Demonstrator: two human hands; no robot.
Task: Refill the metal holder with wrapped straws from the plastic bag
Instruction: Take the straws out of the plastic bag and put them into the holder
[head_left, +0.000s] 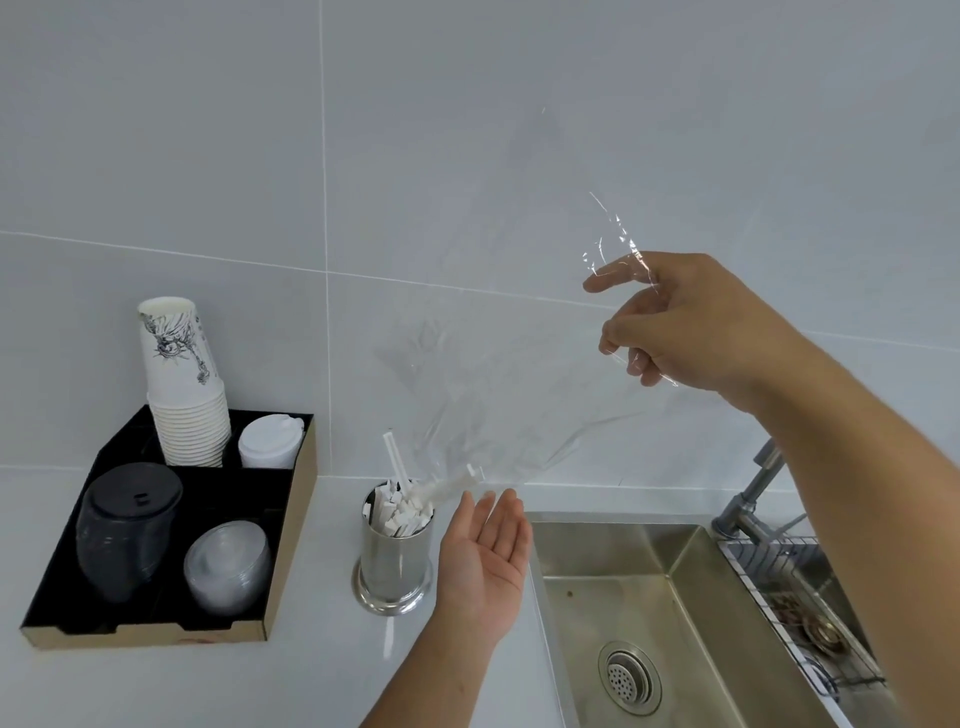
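Right hand (691, 327) pinches bag (498, 405) high, mouth over holder (393, 551). Left hand (485, 551), spread beside holder, should guide the last straws (447, 488) in.

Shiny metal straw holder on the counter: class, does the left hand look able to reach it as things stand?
Probably yes. The open left hand hovers just right of the shiny metal straw holder, palm up, with nothing between them.

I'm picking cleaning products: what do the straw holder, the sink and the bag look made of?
Straw holder: polished steel, seemingly, with mirror-like reflections. Sink: brushed stainless steel by its dull grey sheen. Bag: thin clear plastic film, see-through with creased glints, pinched in the right hand.
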